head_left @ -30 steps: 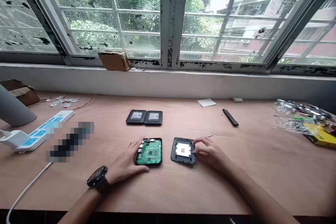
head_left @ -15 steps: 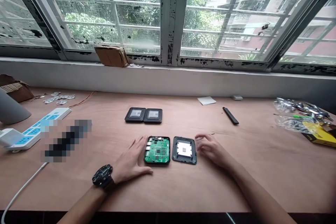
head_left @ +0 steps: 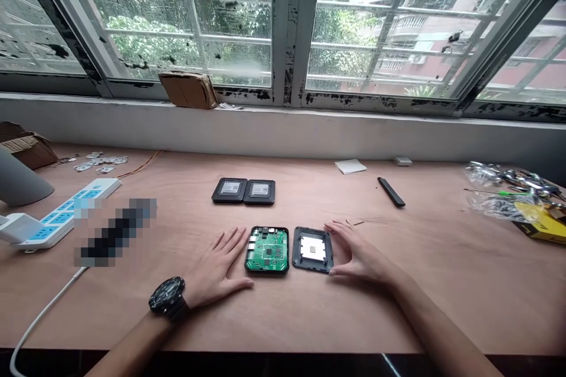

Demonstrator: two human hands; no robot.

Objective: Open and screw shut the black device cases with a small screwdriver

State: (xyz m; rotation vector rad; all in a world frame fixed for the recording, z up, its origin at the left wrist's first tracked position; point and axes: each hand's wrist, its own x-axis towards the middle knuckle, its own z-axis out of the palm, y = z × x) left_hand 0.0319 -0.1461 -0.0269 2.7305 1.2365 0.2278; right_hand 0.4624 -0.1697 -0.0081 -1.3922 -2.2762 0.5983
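Observation:
A black case half with a green circuit board [head_left: 267, 249] lies on the wooden table [head_left: 442, 283], and a black cover with a white square pad [head_left: 313, 249] lies just to its right. My left hand [head_left: 216, 271], with a black watch on the wrist, rests flat and open against the board's left side. My right hand [head_left: 356, 251] lies open beside the cover's right edge, fingers stretched out. Neither hand holds anything. Two closed black devices [head_left: 243, 191] sit side by side farther back.
A white and blue power strip [head_left: 62, 215] with its cable lies at the left, with small metal parts [head_left: 99, 164] behind it. A black stick [head_left: 391, 191], a white pad [head_left: 349, 166], plastic bags with tools [head_left: 508, 188] and a yellow box [head_left: 542, 225] are at the right. A cardboard box [head_left: 189, 89] sits on the sill.
The circuit board half has slid right, close beside the cover. My right hand let go of the cover's edge and now lies open next to it.

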